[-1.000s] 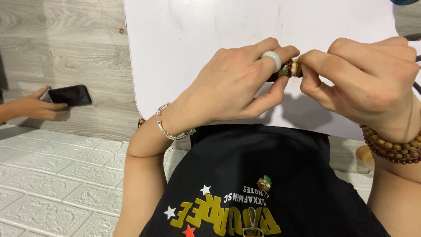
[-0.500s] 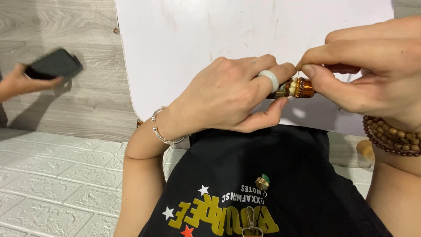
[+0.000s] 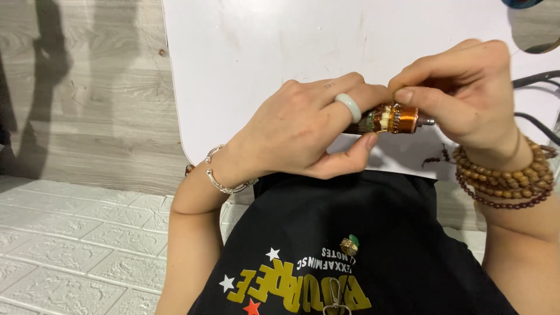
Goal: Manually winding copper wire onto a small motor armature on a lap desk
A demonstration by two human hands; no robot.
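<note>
Left hand: I see my left hand [image 3: 303, 131] curled shut around the near end of the small motor rotor [image 3: 389, 119], thumb underneath, a pale ring [image 3: 349, 105] on one finger and a silver bracelet [image 3: 224, 178] at the wrist.
Rotor: it lies level between both hands, held above the near edge of the white table [image 3: 245, 52]; copper winding and a short steel shaft show at its right end.
Right hand: my right hand [image 3: 466, 99] pinches the copper end with thumb and fingertips; bead bracelets [image 3: 501, 181] circle the wrist.
Grip judgement: I would keep the left grip firm and level, and work the right fingertips lightly so the thin winding is not bent or scraped.
Surroundings: dark cables [image 3: 534, 79] cross the table's right edge.
</note>
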